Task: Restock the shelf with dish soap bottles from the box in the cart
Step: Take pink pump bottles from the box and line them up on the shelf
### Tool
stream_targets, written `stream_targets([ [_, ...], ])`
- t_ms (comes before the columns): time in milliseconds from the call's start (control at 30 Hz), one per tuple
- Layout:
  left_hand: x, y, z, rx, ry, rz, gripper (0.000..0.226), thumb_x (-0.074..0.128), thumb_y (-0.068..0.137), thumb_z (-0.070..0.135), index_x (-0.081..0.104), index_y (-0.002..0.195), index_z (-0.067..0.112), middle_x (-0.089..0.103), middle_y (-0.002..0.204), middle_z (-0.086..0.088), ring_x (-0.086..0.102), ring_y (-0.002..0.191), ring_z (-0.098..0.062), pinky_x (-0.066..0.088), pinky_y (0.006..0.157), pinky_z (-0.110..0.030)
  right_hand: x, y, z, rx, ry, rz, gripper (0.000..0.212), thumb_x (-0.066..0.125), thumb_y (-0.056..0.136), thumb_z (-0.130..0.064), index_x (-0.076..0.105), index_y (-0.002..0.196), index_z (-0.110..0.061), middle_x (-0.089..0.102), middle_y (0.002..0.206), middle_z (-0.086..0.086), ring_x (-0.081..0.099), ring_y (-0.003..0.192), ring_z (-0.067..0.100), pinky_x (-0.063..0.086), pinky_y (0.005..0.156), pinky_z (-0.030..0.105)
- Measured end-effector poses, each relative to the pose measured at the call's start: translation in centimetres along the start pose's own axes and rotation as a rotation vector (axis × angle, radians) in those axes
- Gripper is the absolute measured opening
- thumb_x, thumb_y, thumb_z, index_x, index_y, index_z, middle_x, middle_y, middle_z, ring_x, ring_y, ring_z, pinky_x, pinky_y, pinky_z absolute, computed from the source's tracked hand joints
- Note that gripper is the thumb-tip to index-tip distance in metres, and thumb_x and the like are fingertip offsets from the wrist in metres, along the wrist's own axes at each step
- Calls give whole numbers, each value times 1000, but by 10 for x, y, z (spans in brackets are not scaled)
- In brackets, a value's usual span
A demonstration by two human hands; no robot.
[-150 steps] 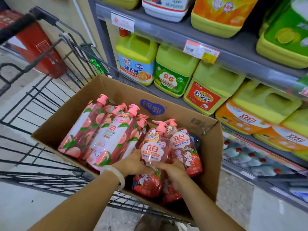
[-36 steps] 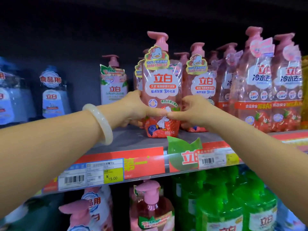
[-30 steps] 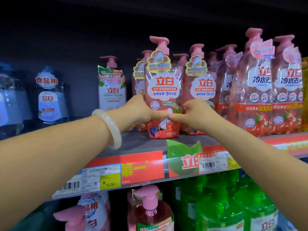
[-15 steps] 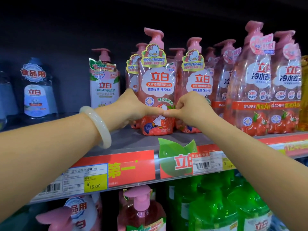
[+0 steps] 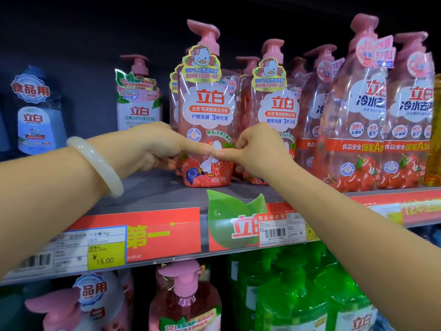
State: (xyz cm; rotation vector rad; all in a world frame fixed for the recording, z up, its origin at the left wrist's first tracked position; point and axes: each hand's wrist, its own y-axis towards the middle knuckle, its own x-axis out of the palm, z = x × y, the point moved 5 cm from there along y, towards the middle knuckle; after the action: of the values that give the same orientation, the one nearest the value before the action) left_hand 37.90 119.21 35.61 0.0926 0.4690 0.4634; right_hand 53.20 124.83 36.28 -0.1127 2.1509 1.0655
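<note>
A pink strawberry dish soap bottle (image 5: 207, 103) with a pump top stands upright near the front of the grey shelf (image 5: 155, 189). My left hand (image 5: 157, 146) grips its lower left side, thumb across the front. My right hand (image 5: 257, 146) grips its lower right side, fingers curled into the gap beside it, and the two thumbs meet on the label. A second identical bottle (image 5: 279, 103) stands just behind and to the right. The box and cart are out of view.
Several taller pink bottles (image 5: 358, 115) fill the shelf to the right. A white peach bottle (image 5: 138, 101) and a blue one (image 5: 33, 115) stand at the left. A red price rail (image 5: 162, 232) fronts the shelf; green bottles (image 5: 298, 295) sit below.
Five seconds ago both hands were on strawberry bottles in the cart's box. Over the last second the bottle stands on the shelf with both hands still holding it, barely shifting.
</note>
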Motion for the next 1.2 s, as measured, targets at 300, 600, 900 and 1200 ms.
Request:
stream_targets([
  [300, -1, -10, 0, 26, 25, 28, 86, 82, 37, 44, 61, 113, 11, 72, 100, -7, 67, 82, -21, 53, 69, -30, 3, -4, 0, 13, -16, 12, 55, 71, 69, -59, 59, 64, -6, 70, 79, 26, 64, 67, 39, 57, 71, 46],
  [600, -11, -37, 19, 192, 630, 227, 70, 78, 70, 41, 45, 121, 7, 49, 108, 0, 46, 88, -17, 34, 73, -29, -23, -13, -19, -110, -284, 78, 49, 68, 76, -55, 60, 98, -11, 65, 101, 7, 58, 99, 29, 37, 69, 31],
  [900, -63, -85, 25, 205, 1319, 248, 58, 72, 76, 45, 62, 117, 5, 63, 118, -15, 58, 107, -34, 49, 89, -38, 8, -27, -122, -472, -470, -69, 38, 68, 83, -23, 56, 116, -10, 58, 119, 15, 55, 110, 35, 40, 75, 34],
  [1200, -192, -221, -32, -31, 1443, 372, 62, 74, 73, 44, 57, 119, 6, 61, 115, -15, 57, 105, -34, 48, 83, -39, 69, -99, -276, -667, -318, -249, 36, 68, 82, -26, 55, 112, -11, 59, 115, 11, 54, 99, 32, 37, 71, 32],
])
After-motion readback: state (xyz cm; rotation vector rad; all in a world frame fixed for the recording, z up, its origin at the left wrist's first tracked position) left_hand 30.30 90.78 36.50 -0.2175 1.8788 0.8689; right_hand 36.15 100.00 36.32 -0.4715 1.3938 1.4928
